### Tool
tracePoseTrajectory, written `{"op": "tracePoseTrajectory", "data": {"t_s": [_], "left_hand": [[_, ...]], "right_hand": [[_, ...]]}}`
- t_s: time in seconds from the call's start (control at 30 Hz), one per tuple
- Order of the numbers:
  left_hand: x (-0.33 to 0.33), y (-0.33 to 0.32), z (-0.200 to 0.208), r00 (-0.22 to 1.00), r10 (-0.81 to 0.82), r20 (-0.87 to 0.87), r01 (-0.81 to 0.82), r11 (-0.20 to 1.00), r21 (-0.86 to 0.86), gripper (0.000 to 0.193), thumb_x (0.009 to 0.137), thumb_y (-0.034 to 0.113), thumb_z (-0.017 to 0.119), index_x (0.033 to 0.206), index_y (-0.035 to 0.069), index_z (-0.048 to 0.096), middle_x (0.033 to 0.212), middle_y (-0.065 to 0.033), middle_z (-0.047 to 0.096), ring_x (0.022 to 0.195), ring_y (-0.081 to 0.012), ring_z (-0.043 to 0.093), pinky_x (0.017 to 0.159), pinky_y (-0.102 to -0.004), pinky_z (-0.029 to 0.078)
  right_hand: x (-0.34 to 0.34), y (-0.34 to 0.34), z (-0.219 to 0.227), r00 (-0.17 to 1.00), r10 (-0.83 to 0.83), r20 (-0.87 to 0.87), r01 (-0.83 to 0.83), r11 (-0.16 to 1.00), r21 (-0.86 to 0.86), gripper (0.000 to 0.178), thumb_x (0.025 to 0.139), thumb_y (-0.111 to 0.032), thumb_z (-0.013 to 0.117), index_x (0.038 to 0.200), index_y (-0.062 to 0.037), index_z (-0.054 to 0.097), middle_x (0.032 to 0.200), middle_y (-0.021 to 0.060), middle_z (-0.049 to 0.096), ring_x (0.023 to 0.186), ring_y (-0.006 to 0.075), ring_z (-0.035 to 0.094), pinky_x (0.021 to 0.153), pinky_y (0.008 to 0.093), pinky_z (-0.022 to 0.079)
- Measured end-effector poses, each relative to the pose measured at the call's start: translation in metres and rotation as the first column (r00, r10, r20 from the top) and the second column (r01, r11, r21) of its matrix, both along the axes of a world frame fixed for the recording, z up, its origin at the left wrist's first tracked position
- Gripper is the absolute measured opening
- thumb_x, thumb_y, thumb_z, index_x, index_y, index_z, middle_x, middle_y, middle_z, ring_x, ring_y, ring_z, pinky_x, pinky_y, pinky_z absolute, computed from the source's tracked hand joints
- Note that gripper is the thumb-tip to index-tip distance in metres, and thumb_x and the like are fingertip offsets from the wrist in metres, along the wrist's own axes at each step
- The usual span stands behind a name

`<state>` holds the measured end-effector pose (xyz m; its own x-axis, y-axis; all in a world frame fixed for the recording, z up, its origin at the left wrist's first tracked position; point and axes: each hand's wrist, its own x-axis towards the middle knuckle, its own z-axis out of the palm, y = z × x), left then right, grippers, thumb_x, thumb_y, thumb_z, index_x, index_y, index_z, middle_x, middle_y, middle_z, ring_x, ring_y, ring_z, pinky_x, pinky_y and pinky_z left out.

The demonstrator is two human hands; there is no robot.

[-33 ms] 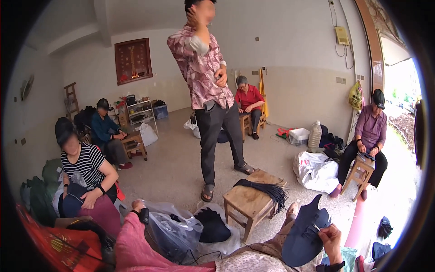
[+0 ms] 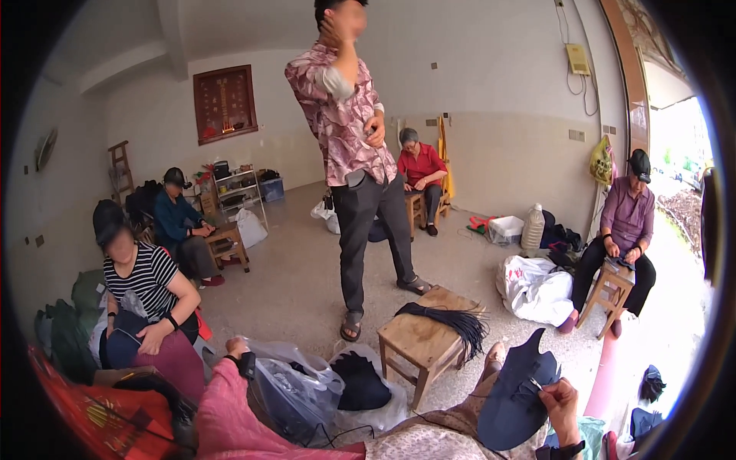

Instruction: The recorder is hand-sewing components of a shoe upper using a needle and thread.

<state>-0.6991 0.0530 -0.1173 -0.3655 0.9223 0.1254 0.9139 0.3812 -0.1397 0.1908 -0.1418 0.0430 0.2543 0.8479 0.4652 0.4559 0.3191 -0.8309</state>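
Note:
A dark blue shoe upper (image 2: 507, 410) lies flat over my right thigh, its pointed strap end upward. Thin dark cord runs through the holes at its middle. My right hand (image 2: 561, 400) is closed in a pinch on a small silver tool (image 2: 534, 382), whose tip rests at the cord. The kind of tool is too small to make out. My left hand (image 2: 237, 349), below a black wristband, extends beside the clear plastic bag (image 2: 287, 383); its fingers are too small and foreshortened to read.
A wooden stool (image 2: 418, 337) ahead carries a bundle of black cords (image 2: 452, 318). Dark pieces (image 2: 360, 382) fill another plastic bag. A person in a patterned shirt (image 2: 356, 123) stands beyond; several others sit working. A red bag (image 2: 100, 406) lies at left, a white sack (image 2: 537, 290) at right.

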Motion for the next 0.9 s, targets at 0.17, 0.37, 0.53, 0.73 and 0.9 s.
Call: {"op": "tracePoseTrajectory", "data": {"t_s": [0.17, 0.37, 0.53, 0.73, 0.9], "left_hand": [[0.021, 0.025, 0.018, 0.854, 0.002, 0.521, -0.132, 0.968, 0.212, 0.022, 0.074, 0.031, 0.063, 0.08, 0.012, 0.072, 0.081, -0.009, 0.069, 0.077, -0.0271, 0.066, 0.065, -0.041, 0.053], [0.051, 0.016, 0.074, 0.043, -0.134, 0.99, -0.467, 0.874, 0.138, 0.042, 0.1, 0.038, 0.038, 0.077, 0.011, 0.06, 0.061, -0.0068, 0.057, 0.043, -0.0184, 0.05, 0.038, -0.0352, 0.041], [0.064, 0.036, 0.14, 0.034, -0.269, 0.963, -0.427, 0.867, 0.257, 0.036, 0.094, 0.042, 0.053, 0.078, 0.01, 0.057, 0.051, -0.0021, 0.043, 0.037, -0.0167, 0.042, 0.034, -0.0344, 0.036], [0.071, 0.056, 0.237, -0.062, -0.475, 0.878, -0.281, 0.852, 0.441, 0.04, 0.091, 0.046, 0.061, 0.08, 0.008, 0.056, 0.052, 0.0016, 0.043, 0.04, -0.0116, 0.041, 0.036, -0.0286, 0.034], [0.06, 0.091, 0.29, -0.215, -0.559, 0.8, -0.109, 0.828, 0.549, 0.031, 0.094, 0.038, 0.06, 0.083, 0.009, 0.056, 0.058, 0.0028, 0.043, 0.046, -0.0113, 0.04, 0.044, -0.0276, 0.034]], "right_hand": [[0.0, -0.004, 0.006, 0.998, -0.007, -0.063, 0.002, 0.997, -0.078, 0.01, 0.076, 0.009, 0.069, 0.076, 0.0026, 0.062, 0.074, 0.0006, 0.051, 0.066, 0.0066, 0.049, 0.059, 0.0219, 0.039], [-0.006, -0.003, 0.017, 1.0, 0.006, -0.007, -0.006, 0.993, -0.117, 0.011, 0.077, 0.009, 0.07, 0.077, 0.0012, 0.062, 0.073, -0.0007, 0.051, 0.063, 0.006, 0.046, 0.057, 0.0221, 0.037], [-0.01, 0.0, 0.021, 0.998, 0.043, 0.038, -0.038, 0.992, -0.122, 0.011, 0.078, 0.009, 0.069, 0.077, 0.0009, 0.061, 0.074, -0.0017, 0.05, 0.064, 0.0054, 0.046, 0.058, 0.0215, 0.037], [-0.007, 0.005, 0.012, 0.996, 0.085, -0.038, -0.088, 0.99, -0.11, 0.011, 0.08, 0.009, 0.068, 0.079, 0.0002, 0.061, 0.076, -0.002, 0.05, 0.067, 0.0049, 0.047, 0.061, 0.0201, 0.039], [-0.006, 0.004, 0.007, 0.989, 0.092, -0.114, -0.105, 0.989, -0.109, 0.011, 0.083, 0.008, 0.065, 0.081, -0.0006, 0.059, 0.079, -0.0029, 0.049, 0.071, 0.004, 0.048, 0.064, 0.0196, 0.038]]}}
